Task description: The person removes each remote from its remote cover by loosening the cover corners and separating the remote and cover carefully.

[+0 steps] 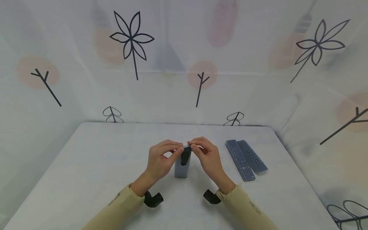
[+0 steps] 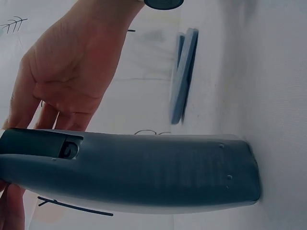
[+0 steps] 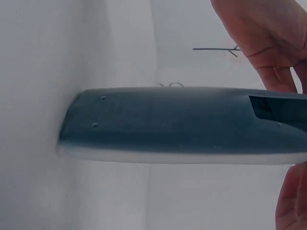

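A grey-blue remote control [image 1: 180, 171] stands on end on the table between my hands, with a dark recess near its top. A pale, see-through edge runs along it in the left wrist view, where the recess holds what looks like a coiled contact. My left hand [image 1: 161, 158] pinches its top from the left, thumb and fingertips together. On the other side my right hand [image 1: 207, 157] pinches the top right corner. The lower end of the remote control [image 3: 158, 122] meets the table in the right wrist view. What exactly the fingertips grip at the top is too small to tell.
Two more remote controls lie on the table to the right, a longer one [image 1: 240, 160] and a second one [image 1: 253, 157] partly against it. The white table [image 1: 115, 143] ends at a patterned cloth backdrop [image 1: 172, 92]. Black wrist mounts [image 1: 153, 200] hang below both sleeves.
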The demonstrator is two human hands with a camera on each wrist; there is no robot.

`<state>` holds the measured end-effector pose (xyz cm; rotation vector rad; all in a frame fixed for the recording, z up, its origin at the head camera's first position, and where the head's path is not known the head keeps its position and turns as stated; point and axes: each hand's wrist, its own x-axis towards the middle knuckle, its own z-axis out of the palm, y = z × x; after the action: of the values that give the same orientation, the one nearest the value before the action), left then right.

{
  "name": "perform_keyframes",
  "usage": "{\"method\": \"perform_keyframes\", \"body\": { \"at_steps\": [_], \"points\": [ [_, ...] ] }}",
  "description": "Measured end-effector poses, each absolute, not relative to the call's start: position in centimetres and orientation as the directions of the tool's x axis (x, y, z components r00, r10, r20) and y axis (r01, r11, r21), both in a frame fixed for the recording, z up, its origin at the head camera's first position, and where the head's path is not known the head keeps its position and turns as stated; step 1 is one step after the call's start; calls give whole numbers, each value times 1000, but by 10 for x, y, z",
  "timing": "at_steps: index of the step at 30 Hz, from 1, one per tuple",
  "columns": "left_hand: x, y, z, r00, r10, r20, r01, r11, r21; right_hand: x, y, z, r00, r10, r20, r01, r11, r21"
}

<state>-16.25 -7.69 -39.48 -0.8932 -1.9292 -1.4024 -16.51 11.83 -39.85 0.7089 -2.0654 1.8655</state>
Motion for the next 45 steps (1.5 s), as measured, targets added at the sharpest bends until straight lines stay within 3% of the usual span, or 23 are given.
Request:
{"method": "perform_keyframes", "body": {
  "at_steps": [12,23,34,37,45],
  "points": [
    [-161,-74,-395,-587,139,797,792,302,531,-160,114,-399,-794,-145,591,-606,104,-788],
    [-169,-90,-385,-491,345,800,867,287,408,-160,114,-402,-748,-137,649,-662,84,-745],
    [-170,-88,-387,-381,301,874,904,320,284,-161,111,-402,-743,-126,657,-668,74,-741],
    [-170,-87,-388,-417,262,870,895,283,344,-160,110,-402,-745,-118,656,-666,82,-742],
    [-164,-84,-384,-668,147,729,743,177,645,-159,110,-402,-754,-109,647,-656,85,-750]
  ]
}}
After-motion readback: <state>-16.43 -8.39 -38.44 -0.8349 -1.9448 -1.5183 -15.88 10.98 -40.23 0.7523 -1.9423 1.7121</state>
